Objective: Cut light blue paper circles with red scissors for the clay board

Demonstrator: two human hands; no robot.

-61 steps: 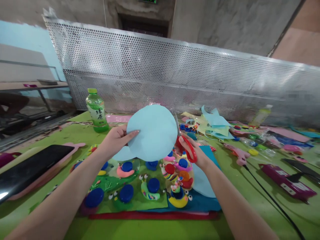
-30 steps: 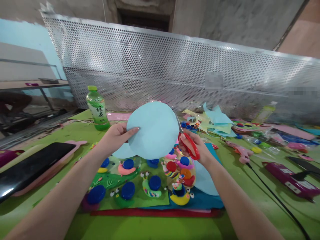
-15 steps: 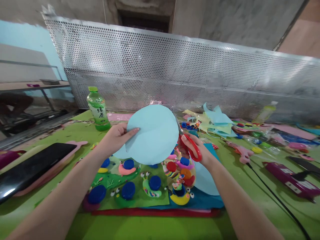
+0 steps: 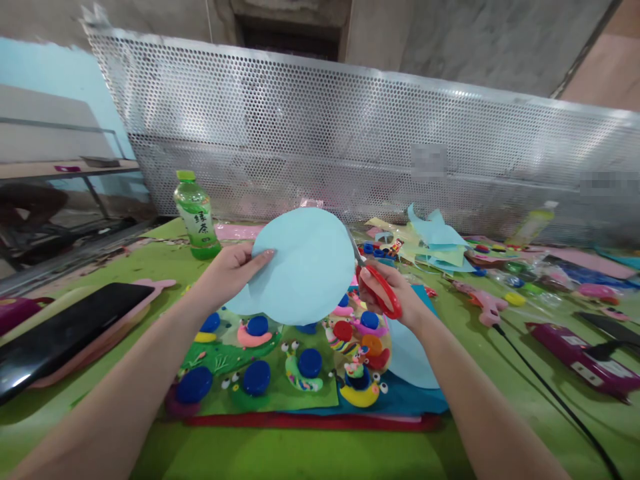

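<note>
My left hand (image 4: 233, 275) pinches the left edge of a rounded light-blue sheet of paper (image 4: 307, 263), thumb on the near face. The sheet is held up above the table. In my right hand (image 4: 393, 293) is a pair of red-handled scissors (image 4: 377, 290), blades pointing up along the paper's right edge; I cannot tell whether they touch it. Below both hands lie small clay snails with bottle-cap shells, among them a green snail (image 4: 303, 370) and a yellow snail (image 4: 361, 392). They rest on green and blue sheets, partly hidden by the paper.
A green tea bottle (image 4: 197, 220) stands at the back left, near a black phone (image 4: 70, 333). Paper scraps (image 4: 440, 240) lie at the back right. To the right are a pink glue gun (image 4: 487, 305) with a cord and a purple power strip (image 4: 583, 360). A perforated metal panel (image 4: 320, 133) rises behind.
The paper has shifted slightly left. The scissors have moved a little away from its right edge, and more of the blades shows. Both hands keep their hold.
</note>
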